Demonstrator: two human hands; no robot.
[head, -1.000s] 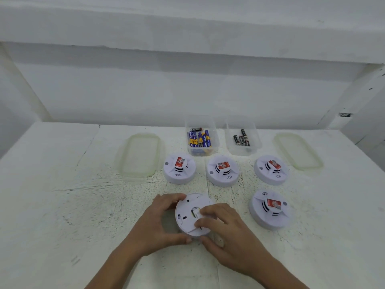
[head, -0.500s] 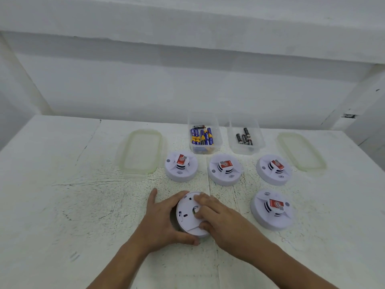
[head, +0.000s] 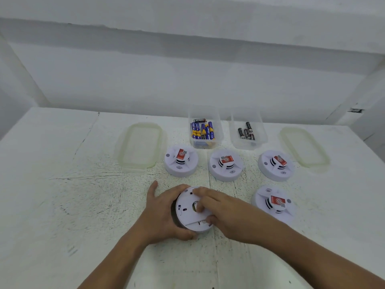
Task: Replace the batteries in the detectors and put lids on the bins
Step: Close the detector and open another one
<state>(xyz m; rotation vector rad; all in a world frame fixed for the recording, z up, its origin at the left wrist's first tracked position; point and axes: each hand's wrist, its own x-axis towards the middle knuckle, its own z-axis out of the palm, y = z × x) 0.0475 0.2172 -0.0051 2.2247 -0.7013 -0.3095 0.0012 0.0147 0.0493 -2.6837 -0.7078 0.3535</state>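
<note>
My left hand (head: pixel 160 215) curled round the upturned detector (head: pixel 187 217) on the surface (head: pixel 62 195), right hand (head: pixel 227 213) pinching it, fingertip in its centre hole, four more detectors (head: pixel 181 163) beyond and right of my hands, two bins (head: pixel 205 112) farther back, two lids (head: pixel 141 146) flanking

The upturned detector (head: pixel 192 209) is smooth white plastic with a dull sheen. So are the four detectors (head: pixel 181 165) beyond it and to its right, each with a glossy red label (head: pixel 180 154). Under it the table (head: pixel 62 205) is matt white paint, rough, cracked and dark-speckled. Behind it the bins (head: pixel 219 130) are clear plastic and hold shiny-wrapped batteries (head: pixel 203 131). The lids (head: pixel 140 146) further out on either side are cloudy, yellowish plastic.
</note>
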